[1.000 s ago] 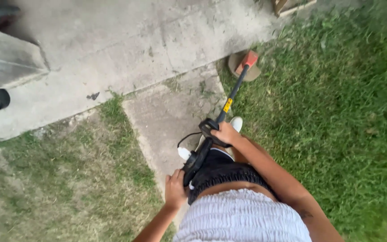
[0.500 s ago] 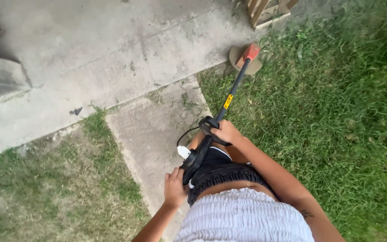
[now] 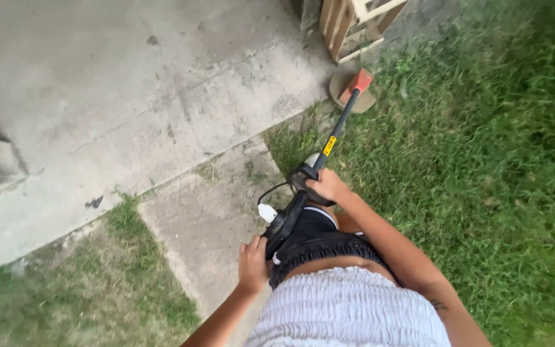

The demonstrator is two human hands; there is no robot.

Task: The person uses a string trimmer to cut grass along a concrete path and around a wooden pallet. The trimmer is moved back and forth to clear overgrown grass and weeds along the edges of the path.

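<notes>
I hold a black string trimmer (image 3: pixel 336 132) with a yellow label on its shaft and a red head (image 3: pixel 358 83) down at the grass by the concrete edge. My right hand (image 3: pixel 327 186) is shut on the front loop handle of the trimmer. Lower down, my left hand (image 3: pixel 252 263) grips the rear handle (image 3: pixel 282 223) near my waist. A black cord loops beside the rear handle. White shoe tips show under the shaft.
A concrete slab (image 3: pixel 130 109) fills the upper left, with a narrower paved strip (image 3: pixel 207 218) leading toward me. Grass (image 3: pixel 483 193) covers the right side and the lower left. A wooden crate or pallet frame (image 3: pixel 354 22) stands just beyond the trimmer head.
The view has shifted forward and right along the slab edge; the trimmer head now sits close to the wooden frame. Both hands keep their grip on the trimmer.
</notes>
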